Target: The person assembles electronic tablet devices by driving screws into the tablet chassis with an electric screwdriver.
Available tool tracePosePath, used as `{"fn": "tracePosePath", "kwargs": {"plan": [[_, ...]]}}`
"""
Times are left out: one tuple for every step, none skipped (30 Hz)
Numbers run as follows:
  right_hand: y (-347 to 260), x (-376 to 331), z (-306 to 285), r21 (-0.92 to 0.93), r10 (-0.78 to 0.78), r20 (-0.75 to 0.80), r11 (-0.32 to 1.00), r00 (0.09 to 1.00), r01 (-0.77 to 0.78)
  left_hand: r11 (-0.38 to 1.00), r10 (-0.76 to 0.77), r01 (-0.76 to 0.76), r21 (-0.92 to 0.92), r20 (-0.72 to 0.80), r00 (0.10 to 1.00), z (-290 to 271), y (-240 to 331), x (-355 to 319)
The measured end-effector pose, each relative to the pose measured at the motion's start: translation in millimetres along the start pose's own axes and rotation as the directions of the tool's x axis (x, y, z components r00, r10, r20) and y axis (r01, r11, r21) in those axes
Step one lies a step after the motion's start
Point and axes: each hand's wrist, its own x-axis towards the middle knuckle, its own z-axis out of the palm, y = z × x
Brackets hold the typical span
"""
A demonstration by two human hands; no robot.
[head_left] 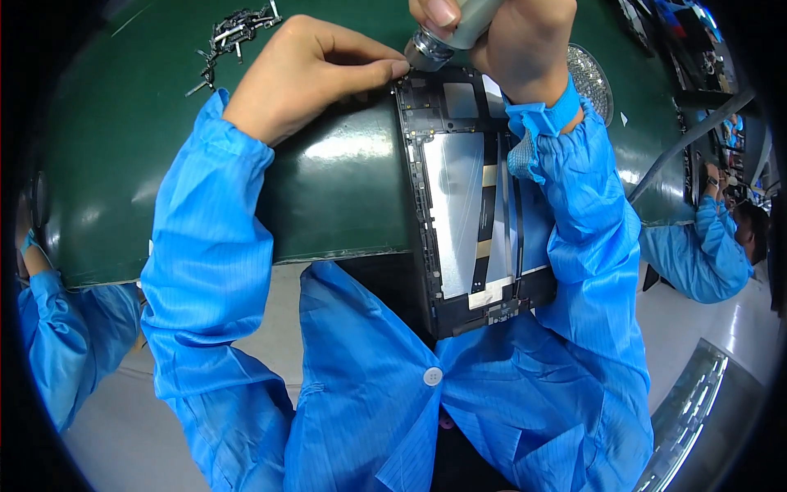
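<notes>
An opened tablet with its inside facing up lies at an angle, its near end reaching past the table edge toward me. Silver plates, black strips and flex cables show in it. My left hand is closed at the tablet's far left corner, thumb and forefinger pinched together; what lies between them is too small to make out. My right hand grips a thick grey cylindrical tool, apparently an electric screwdriver. Its metal collar points down at that same corner, close to my left fingertips. The tip is hidden.
A pile of small black and silver parts lies at the far left of the green table. Behind my right wrist stands a round metallic dish. A grey cable runs at right. Blue-sleeved people sit at left and right.
</notes>
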Motion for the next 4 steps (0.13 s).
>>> {"fn": "tracePosePath", "kwargs": {"plan": [[1.1, -0.5, -0.1, -0.03, -0.045, 0.0, 0.999, 0.999, 0.045, 1.0, -0.004, 0.004, -0.008, 0.003, 1.0, -0.5, -1.7, 1.3], [2.1, -1.4, -0.8, -0.059, -0.09, 0.002, 0.994, 0.996, 0.09, 0.999, -0.007, 0.007, 0.045, 0.0, 1.0, -0.6, -3.0, 2.4], [3.6, -2.6, -2.6, -0.037, -0.074, 0.006, 0.997, 0.997, 0.074, 0.995, -0.009, 0.009, 0.098, -0.003, 1.0, -0.5, -4.5, 3.4], [1.7, -2.9, -3.6, -0.063, -0.032, 0.007, 0.997, 0.999, 0.032, 0.998, -0.039, 0.038, 0.057, 0.015, 0.999, -1.2, -6.3, 4.4]]}}
